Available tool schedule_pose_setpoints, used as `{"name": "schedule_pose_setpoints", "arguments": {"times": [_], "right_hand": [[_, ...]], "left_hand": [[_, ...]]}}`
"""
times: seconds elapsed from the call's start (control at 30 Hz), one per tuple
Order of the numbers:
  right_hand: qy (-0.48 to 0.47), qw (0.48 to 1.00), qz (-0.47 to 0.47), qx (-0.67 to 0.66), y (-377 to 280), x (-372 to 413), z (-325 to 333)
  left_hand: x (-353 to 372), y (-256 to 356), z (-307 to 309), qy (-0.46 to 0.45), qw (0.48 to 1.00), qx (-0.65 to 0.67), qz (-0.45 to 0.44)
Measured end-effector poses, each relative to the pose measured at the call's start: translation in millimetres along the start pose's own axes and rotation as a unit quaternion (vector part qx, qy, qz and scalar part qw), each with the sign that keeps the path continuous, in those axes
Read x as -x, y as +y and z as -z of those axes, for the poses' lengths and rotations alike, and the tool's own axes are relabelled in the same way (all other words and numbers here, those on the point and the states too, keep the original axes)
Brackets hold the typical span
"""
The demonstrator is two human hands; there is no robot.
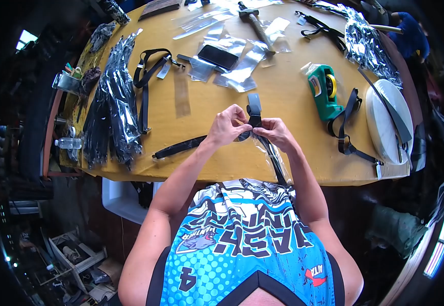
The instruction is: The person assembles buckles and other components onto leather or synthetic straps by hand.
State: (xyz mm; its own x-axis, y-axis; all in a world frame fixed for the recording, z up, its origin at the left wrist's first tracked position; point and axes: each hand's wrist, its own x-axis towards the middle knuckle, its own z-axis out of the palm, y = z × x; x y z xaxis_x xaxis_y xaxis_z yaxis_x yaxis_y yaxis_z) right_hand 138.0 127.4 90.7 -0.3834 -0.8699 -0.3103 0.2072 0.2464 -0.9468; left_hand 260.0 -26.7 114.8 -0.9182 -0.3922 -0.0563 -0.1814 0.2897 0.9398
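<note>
At the table's near middle, my left hand (228,126) and my right hand (276,133) come close together over a black strap (255,121). Both have thumb and fingers pinched on it. A dark grey tag or card (253,100) stands out beyond the fingertips. One length of black webbing (180,147) stretches to the left under my left forearm. Below my right hand, a clear plastic sleeve (272,157) with black strap in it hangs toward the table edge. The exact spot between my fingertips is partly hidden.
Bagged straps (112,102) are heaped at left, more (370,46) at far right. A phone (218,56) lies on clear bags near a hammer (256,28). A green tape dispenser (325,92), a loose strap (345,132) and a white roll (382,122) occupy the right. A person (410,35) is beyond.
</note>
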Motion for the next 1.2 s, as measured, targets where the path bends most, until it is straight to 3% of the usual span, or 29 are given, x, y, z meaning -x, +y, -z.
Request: {"name": "schedule_pose_setpoints", "arguments": {"times": [0.2,0.3,0.37,0.53,0.9,0.97,1.2], "right_hand": [[-0.002,1.0,0.001,-0.001,0,1,0],[-0.004,1.0,-0.003,0.001,-1,2,-1],[-0.001,1.0,-0.006,0.003,-1,2,-3],[0.014,0.998,0.043,-0.039,5,0,-6],[0.018,1.0,0.015,-0.014,7,-3,-1],[0.016,1.0,0.011,-0.005,7,-3,0],[-0.023,1.0,-0.004,0.001,11,-6,3]], "left_hand": [[-2,-5,-4,0.016,1.0,-0.017,0.005],[-6,-17,-4,0.002,0.999,0.039,-0.011],[-6,-18,-2,-0.034,0.996,0.062,0.046],[4,-22,-7,-0.012,0.993,0.103,0.05],[8,-17,-10,0.0,0.988,0.128,0.082],[5,-25,-7,-0.024,0.974,0.2,0.105],[-1,-17,-3,-0.018,0.994,0.076,0.075]]}}
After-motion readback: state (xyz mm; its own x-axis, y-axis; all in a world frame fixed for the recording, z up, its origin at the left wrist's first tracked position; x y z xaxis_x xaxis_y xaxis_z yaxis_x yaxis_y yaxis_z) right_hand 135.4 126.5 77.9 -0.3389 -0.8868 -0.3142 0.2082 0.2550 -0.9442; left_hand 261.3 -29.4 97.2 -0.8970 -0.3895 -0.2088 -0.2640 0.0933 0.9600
